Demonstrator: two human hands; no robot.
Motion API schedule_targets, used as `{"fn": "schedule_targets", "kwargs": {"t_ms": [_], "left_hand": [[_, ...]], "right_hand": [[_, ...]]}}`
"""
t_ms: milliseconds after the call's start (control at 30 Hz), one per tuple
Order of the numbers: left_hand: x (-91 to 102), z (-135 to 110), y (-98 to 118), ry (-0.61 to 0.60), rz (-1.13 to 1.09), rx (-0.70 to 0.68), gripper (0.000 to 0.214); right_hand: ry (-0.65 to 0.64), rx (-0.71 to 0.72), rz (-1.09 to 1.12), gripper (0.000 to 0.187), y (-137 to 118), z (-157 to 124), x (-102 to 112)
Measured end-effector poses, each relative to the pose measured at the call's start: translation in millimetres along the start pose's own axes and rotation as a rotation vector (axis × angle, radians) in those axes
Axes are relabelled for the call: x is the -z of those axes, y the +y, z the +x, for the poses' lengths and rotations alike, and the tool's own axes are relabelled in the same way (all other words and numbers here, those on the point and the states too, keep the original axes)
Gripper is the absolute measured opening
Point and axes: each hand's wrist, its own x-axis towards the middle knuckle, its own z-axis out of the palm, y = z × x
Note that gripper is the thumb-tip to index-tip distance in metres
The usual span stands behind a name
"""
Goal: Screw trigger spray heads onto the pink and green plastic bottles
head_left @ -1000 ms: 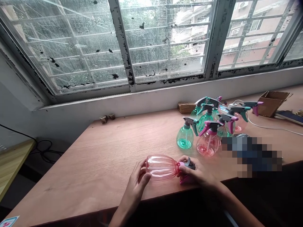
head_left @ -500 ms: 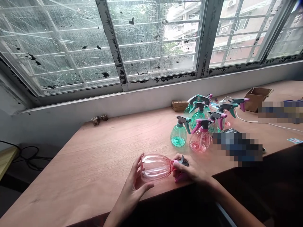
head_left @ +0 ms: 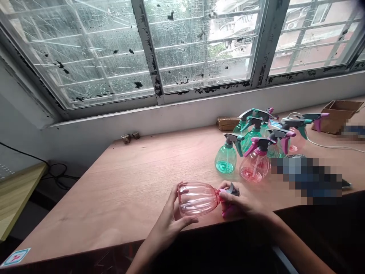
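A clear pink spray bottle (head_left: pixel 198 198) lies sideways in the air just over the table's front edge, its base to the left. My left hand (head_left: pixel 173 219) cups the base end, with the fingers behind it and the thumb along the near side. The neck and the pink-and-grey spray head are wrapped by the fingers of my right hand (head_left: pixel 238 198), which hide part of the trigger. Just beyond stand a green spray bottle (head_left: pixel 226 158) and a pink spray bottle (head_left: pixel 255 167), each with a little liquid showing at the bottom.
Several more spray bottles (head_left: pixel 252 137) crowd behind those two. A blurred dark object (head_left: pixel 310 175) lies to their right. Farther back are a cardboard box (head_left: pixel 332 114), a white cable (head_left: pixel 327 145) and a brown block (head_left: pixel 226 123). Two small cups (head_left: pixel 125 139) sit near the wall.
The camera view has swung left, so everything appears farther right. Both hands keep the pink bottle in nearly the same pose.
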Motion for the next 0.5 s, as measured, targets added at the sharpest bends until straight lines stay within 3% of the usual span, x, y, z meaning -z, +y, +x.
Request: {"fn": "schedule_targets", "kwargs": {"t_ms": [100, 233, 300, 400, 500], "left_hand": [[0.0, -0.1, 1.7, 0.013, 0.057, -0.041, 0.087], [1.5, -2.4, 2.0, 0.023, 0.090, -0.046, 0.097], [1.2, -4.8, 1.4, 0.012, 0.098, -0.045, 0.101], [-4.8, -8.0, 2.0, 0.018, 0.010, -0.127, 0.097], [-17.4, -10.5, 7.0, 0.230, -0.160, -0.167, 0.068]], "right_hand": [[0.012, 0.002, -0.004, 0.043, -2.2, -3.2, -4.4], [0.099, 0.021, -0.029, 0.039, 3.5, -12.4, -8.7], [0.162, 0.127, -0.129, 0.036, 8.5, -17.5, -10.3], [0.218, 0.591, -0.540, 0.023, 12.6, -24.2, -16.0], [0.201, 1.097, -0.936, 0.014, 9.6, -30.3, -29.9]]}}
